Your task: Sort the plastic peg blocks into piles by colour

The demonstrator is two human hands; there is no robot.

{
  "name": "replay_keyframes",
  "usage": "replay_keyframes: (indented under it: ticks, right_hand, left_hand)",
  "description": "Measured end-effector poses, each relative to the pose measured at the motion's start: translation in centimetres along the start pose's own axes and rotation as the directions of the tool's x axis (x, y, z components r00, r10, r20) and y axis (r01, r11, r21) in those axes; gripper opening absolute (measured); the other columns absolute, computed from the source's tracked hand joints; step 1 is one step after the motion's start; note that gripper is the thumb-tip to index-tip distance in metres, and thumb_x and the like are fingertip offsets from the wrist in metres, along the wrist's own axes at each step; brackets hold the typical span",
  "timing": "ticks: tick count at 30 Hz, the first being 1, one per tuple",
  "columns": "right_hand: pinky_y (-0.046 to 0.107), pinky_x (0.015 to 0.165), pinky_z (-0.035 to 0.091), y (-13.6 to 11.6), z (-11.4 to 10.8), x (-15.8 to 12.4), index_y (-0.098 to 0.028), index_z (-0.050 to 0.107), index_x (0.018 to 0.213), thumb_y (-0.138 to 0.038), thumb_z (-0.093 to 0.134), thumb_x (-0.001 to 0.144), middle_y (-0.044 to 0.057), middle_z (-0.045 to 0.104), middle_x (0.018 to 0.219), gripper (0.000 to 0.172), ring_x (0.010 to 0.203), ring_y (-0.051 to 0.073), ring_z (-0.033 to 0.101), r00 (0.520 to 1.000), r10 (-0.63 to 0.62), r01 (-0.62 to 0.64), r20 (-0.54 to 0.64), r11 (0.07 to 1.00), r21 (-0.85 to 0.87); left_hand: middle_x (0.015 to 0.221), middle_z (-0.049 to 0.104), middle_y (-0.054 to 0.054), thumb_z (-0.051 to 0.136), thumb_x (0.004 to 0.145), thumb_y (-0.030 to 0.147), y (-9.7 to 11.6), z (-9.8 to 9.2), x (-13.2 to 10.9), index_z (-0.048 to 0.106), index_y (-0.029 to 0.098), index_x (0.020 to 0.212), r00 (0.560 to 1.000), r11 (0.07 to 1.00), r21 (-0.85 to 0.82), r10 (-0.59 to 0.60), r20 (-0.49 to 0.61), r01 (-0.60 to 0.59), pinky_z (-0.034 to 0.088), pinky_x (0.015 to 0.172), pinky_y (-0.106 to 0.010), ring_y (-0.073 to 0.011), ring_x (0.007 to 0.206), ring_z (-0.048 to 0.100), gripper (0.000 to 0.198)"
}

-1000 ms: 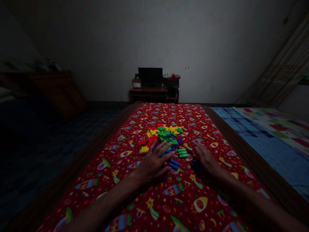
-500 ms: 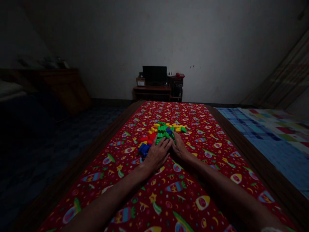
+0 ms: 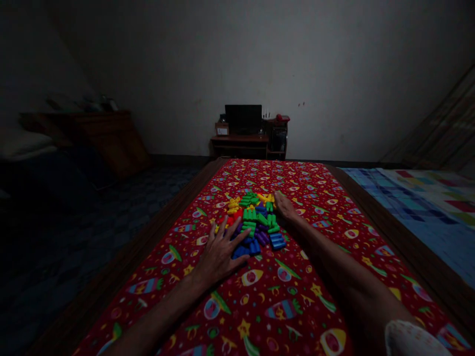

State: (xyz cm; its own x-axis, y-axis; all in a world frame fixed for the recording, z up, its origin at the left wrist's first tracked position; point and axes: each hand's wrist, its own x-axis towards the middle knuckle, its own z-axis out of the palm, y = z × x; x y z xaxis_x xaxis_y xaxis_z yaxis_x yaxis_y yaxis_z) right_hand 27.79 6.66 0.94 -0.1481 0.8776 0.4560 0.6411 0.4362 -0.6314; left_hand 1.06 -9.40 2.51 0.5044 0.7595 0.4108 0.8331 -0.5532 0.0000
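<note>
A pile of plastic toy building blocks lies on the red patterned cloth (image 3: 282, 296), with ridged green blocks (image 3: 250, 215) in the middle. My left hand (image 3: 220, 249) spreads its fingers over the near left side, touching blue blocks (image 3: 254, 247) and partly covering red blocks (image 3: 237, 215). At the pile's far right, my right hand (image 3: 285, 206) stands on edge with its fingers stretched out beside yellow blocks (image 3: 267, 199); its palm side is hidden. Between the hands lie purple blocks (image 3: 261, 237) and a separate blue block (image 3: 277, 241). Neither hand visibly holds a block.
The cloth covers a long table with a dark brown edge (image 3: 174, 217). Beyond its far end stand a monitor (image 3: 243, 118) and a small desk (image 3: 239, 140). A wooden cabinet (image 3: 111, 143) is on the left, and a checked bedspread (image 3: 401, 207) on the right.
My hands have moved apart: the left toward the near left, the right toward the far right. The blocks now lie more gathered, with purple and blue ones uncovered at the near side.
</note>
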Motion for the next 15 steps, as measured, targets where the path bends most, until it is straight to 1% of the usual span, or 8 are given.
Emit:
replay_keyframes:
  ticks: [3, 4, 6, 8, 10, 12, 14, 15]
  right_hand:
    - [0.045, 0.103, 0.040, -3.2, 3.0, 0.3, -0.018, 0.059, 0.123, -0.062, 0.017, 0.093, 0.013, 0.063, 0.124, 0.069, 0.121, 0.026, 0.054, 0.994, 0.022, -0.035, 0.104, 0.991, 0.129]
    - [0.044, 0.105, 0.039, -4.3, 3.8, 0.3, -0.018, 0.059, 0.122, -0.063, 0.017, 0.093, 0.012, 0.063, 0.124, 0.068, 0.123, 0.025, 0.053, 0.989, 0.008, -0.036, 0.147, 0.982, 0.186]
    - [0.042, 0.107, 0.038, -6.3, 4.9, 0.2, -0.019, 0.061, 0.121, -0.064, 0.017, 0.093, 0.009, 0.065, 0.123, 0.068, 0.124, 0.024, 0.052, 0.976, -0.048, -0.016, 0.211, 0.956, 0.293]
    - [0.042, 0.109, 0.036, -7.9, 5.2, 0.1, -0.021, 0.059, 0.125, -0.065, 0.017, 0.093, 0.006, 0.063, 0.127, 0.069, 0.128, 0.023, 0.049, 0.966, -0.086, -0.010, 0.242, 0.930, 0.368]
    - [0.042, 0.112, 0.031, -9.0, 4.7, -0.1, -0.022, 0.054, 0.132, -0.067, 0.018, 0.092, 0.005, 0.057, 0.135, 0.070, 0.133, 0.023, 0.043, 0.961, -0.098, -0.018, 0.260, 0.912, 0.409]
    - [0.042, 0.114, 0.027, -9.3, 3.1, -0.7, -0.022, 0.049, 0.138, -0.067, 0.019, 0.092, 0.006, 0.051, 0.142, 0.071, 0.136, 0.023, 0.039, 0.957, -0.112, -0.009, 0.268, 0.910, 0.414]
    - [0.043, 0.115, 0.026, -8.7, 0.8, -2.4, -0.024, 0.045, 0.142, -0.065, 0.022, 0.093, 0.006, 0.047, 0.145, 0.068, 0.136, 0.023, 0.039, 0.954, -0.125, 0.017, 0.271, 0.929, 0.370]
    - [0.045, 0.115, 0.025, -8.2, -0.5, -3.6, -0.024, 0.042, 0.143, -0.063, 0.025, 0.093, 0.007, 0.045, 0.146, 0.066, 0.137, 0.024, 0.038, 0.954, -0.118, 0.025, 0.275, 0.947, 0.322]
  left_hand:
    - [0.156, 0.027, -0.007, 0.054, 0.086, 0.055, -0.7, 0.6, 0.4, 0.033, 0.034, 0.145, 0.999, 0.997, -0.060, -0.048, -0.019, 0.046, 0.025, 0.109, -0.063, -0.0370, 0.143, 0.019, 0.066]
    - [0.157, 0.025, -0.008, 0.053, 0.086, 0.055, -1.0, 0.7, 0.6, 0.032, 0.033, 0.146, 0.998, 0.995, -0.084, -0.059, -0.024, 0.057, 0.025, 0.110, -0.063, -0.0364, 0.143, 0.019, 0.068]
    - [0.157, 0.024, -0.009, 0.053, 0.086, 0.056, -1.8, 1.0, 0.9, 0.030, 0.031, 0.147, 0.995, 0.987, -0.134, -0.090, -0.037, 0.084, 0.023, 0.111, -0.061, -0.0350, 0.144, 0.018, 0.070]
    - [0.157, 0.024, -0.010, 0.051, 0.087, 0.056, -2.6, 1.3, 1.1, 0.029, 0.029, 0.148, 0.990, 0.973, -0.198, -0.131, -0.057, 0.118, 0.021, 0.114, -0.059, -0.0327, 0.144, 0.020, 0.069]
    - [0.156, 0.028, -0.009, 0.042, 0.092, 0.054, -3.6, 1.4, 1.2, 0.028, 0.027, 0.148, 0.978, 0.944, -0.294, -0.186, -0.093, 0.152, 0.020, 0.115, -0.056, -0.0291, 0.143, 0.023, 0.063]
    - [0.153, 0.033, -0.009, 0.030, 0.096, 0.050, -4.9, 1.3, 1.3, 0.029, 0.025, 0.147, 0.954, 0.892, -0.410, -0.268, -0.137, 0.191, 0.022, 0.116, -0.051, -0.0255, 0.142, 0.027, 0.057]
    - [0.151, 0.037, -0.009, 0.022, 0.097, 0.048, -6.5, 1.1, 1.5, 0.033, 0.021, 0.146, 0.907, 0.825, -0.507, -0.382, -0.174, 0.250, 0.024, 0.117, -0.048, -0.0237, 0.141, 0.030, 0.056]
    - [0.150, 0.039, -0.010, 0.020, 0.097, 0.049, -7.4, 1.0, 1.8, 0.034, 0.019, 0.145, 0.883, 0.794, -0.539, -0.433, -0.180, 0.280, 0.024, 0.117, -0.047, -0.0236, 0.140, 0.032, 0.058]
